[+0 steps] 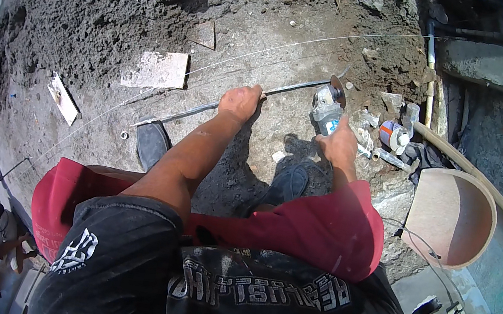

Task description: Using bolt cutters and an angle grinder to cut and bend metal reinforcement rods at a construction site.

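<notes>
My left hand point(241, 101) is closed around a thin metal rod point(189, 111), which lies slantwise just above the ground and runs out on both sides of the fist. In my right hand point(339, 147) is an angle grinder point(327, 111), gripped by its body. The grinder's round disc point(337, 91) stands at the rod's far right end; whether it touches the metal I cannot tell. My feet, in dark shoes point(152, 145), are planted on the near side of the rod.
A heap of grey sand point(75, 11) rises at the far left. Broken tile pieces point(162, 69) lie before it, and a thin string point(292, 42) crosses the ground. On the right are a can point(394, 136), a wooden pole point(471, 170) and a pinkish basin point(449, 219). Another person point(4, 241) is at lower left.
</notes>
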Demonstrator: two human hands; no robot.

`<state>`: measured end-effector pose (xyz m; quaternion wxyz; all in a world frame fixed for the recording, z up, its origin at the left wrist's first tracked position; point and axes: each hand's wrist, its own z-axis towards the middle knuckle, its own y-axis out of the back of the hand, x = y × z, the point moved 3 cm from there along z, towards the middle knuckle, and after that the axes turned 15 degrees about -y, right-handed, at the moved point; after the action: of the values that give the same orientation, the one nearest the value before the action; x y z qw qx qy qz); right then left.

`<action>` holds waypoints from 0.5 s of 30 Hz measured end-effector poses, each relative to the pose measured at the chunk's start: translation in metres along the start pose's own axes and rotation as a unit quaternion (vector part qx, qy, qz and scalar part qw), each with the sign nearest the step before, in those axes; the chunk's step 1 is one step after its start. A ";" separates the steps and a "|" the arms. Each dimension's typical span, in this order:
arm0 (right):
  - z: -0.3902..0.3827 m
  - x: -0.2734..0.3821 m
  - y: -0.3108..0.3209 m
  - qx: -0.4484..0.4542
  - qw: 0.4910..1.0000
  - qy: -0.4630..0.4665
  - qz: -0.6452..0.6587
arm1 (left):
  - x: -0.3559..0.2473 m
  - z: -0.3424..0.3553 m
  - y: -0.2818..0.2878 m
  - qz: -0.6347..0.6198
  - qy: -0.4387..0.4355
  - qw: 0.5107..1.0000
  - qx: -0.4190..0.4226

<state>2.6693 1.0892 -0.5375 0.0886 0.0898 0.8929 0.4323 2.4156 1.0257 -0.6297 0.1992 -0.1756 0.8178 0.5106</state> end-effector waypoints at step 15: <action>0.002 -0.004 0.002 0.002 1.000 0.003 -0.011 | 0.001 0.002 -0.004 -0.006 0.009 1.000 0.002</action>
<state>2.6734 1.0911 -0.5373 0.0909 0.0791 0.8947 0.4301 2.4166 1.0254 -0.6341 0.1948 -0.1850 0.8193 0.5065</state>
